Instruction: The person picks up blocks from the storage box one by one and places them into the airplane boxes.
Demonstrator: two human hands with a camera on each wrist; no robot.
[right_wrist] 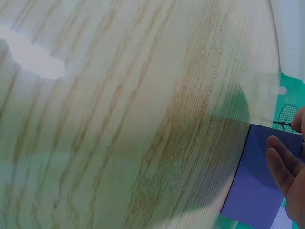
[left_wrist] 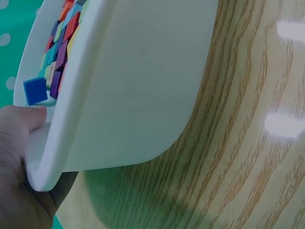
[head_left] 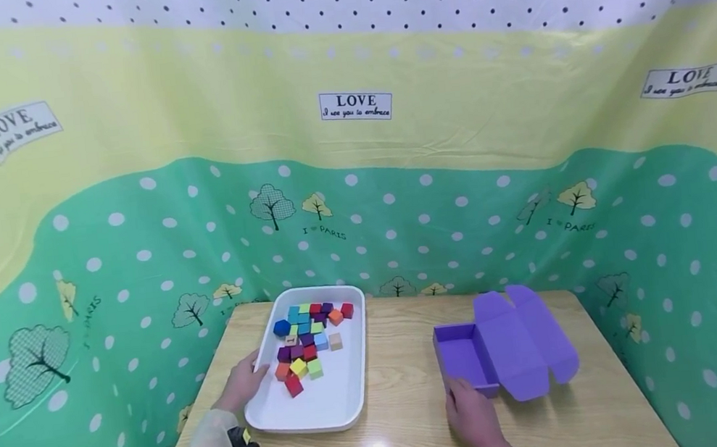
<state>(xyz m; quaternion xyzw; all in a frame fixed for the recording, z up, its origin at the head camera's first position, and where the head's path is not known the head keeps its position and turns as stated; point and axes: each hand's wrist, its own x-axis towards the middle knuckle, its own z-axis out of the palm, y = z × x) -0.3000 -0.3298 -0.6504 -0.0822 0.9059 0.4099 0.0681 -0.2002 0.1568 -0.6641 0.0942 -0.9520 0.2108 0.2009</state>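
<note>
My left hand (head_left: 244, 382) grips the left rim of a white tray (head_left: 344, 400). In the left wrist view the thumb lies over the rim beside a blue block (left_wrist: 35, 90), and the other fingers are hidden under it. Several coloured blocks (head_left: 305, 328), mostly cubes, lie loose in the tray. Over to the right, a purple box (head_left: 461, 362) has its flapped lid (head_left: 516, 345) folded out to the right. At its front left corner my right hand (head_left: 472, 412) holds the box; in the right wrist view, fingers (right_wrist: 281, 164) lie against the outer wall.
Tray and box both rest on a wood-grain table (head_left: 398, 350), with a strip of tabletop between them. A patterned green and yellow cloth (head_left: 390, 213) hangs behind the table and along both sides. Bright light reflects near the front edge.
</note>
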